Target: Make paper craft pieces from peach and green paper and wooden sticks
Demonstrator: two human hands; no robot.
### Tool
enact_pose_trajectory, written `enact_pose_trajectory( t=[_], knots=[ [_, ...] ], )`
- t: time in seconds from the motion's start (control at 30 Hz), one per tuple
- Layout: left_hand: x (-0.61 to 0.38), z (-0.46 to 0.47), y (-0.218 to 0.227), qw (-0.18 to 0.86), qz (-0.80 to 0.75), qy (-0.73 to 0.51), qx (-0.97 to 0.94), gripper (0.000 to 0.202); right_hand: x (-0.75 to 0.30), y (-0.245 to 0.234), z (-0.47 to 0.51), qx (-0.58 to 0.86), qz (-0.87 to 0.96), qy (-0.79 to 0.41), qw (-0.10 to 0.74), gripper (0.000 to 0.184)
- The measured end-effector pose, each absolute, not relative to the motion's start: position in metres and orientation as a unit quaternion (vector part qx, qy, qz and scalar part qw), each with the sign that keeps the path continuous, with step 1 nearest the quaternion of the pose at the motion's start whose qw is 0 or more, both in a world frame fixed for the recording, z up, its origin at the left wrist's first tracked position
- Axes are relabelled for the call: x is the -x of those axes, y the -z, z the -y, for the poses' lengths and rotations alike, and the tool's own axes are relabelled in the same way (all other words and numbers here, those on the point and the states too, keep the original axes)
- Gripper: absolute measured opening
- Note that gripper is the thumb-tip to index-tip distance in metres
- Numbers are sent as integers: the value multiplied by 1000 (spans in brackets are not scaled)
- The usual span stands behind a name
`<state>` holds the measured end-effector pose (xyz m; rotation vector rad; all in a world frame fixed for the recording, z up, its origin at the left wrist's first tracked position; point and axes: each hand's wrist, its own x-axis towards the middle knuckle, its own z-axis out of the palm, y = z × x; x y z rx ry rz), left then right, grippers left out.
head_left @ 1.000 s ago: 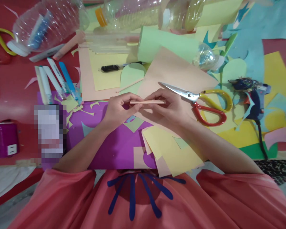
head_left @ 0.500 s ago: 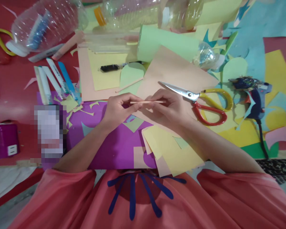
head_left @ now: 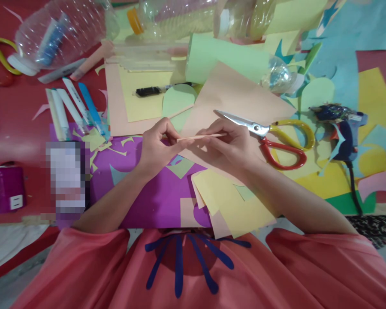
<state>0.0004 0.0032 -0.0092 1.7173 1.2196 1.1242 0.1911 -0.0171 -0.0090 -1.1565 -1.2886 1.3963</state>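
Between my two hands runs a thin peach-coloured paper stick, lying almost level with its right end slightly higher. My left hand pinches its left part between thumb and fingers. The thumb and fingers of my right hand close on the right part. A similar thin stick lies just beyond my left hand, partly on a green rounded paper piece. Below both hands is a large peach paper sheet. Scissors with one yellow and one red handle rest beside my right hand.
A glue gun lies at right with its cord. At the back are plastic bottles and a green-wrapped bottle. Several markers, a pen and a blurred phone-like object lie left. Yellow papers sit near me.
My left fingers have shifted on the stick, with the index finger now bent higher. The stick has tilted slightly, its right end up. My right hand has barely moved.
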Motion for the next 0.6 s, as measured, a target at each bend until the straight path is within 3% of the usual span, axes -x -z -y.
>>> enact_pose_trajectory(
  t=[0.33, 0.53, 0.6],
  knots=[
    [0, 5, -2, 403, -425, -350, -730, 19, -192, 3, 17, 454, 522, -574, 439, 13],
    [-1, 1, -3, 428, -440, -384, -690, 15, -195, 0, 14, 454, 514, -576, 444, 39],
    [0, 1, -3, 425, -444, -389, -686, 15, -196, -2, 14, 460, 506, -585, 437, 37]
  ],
)
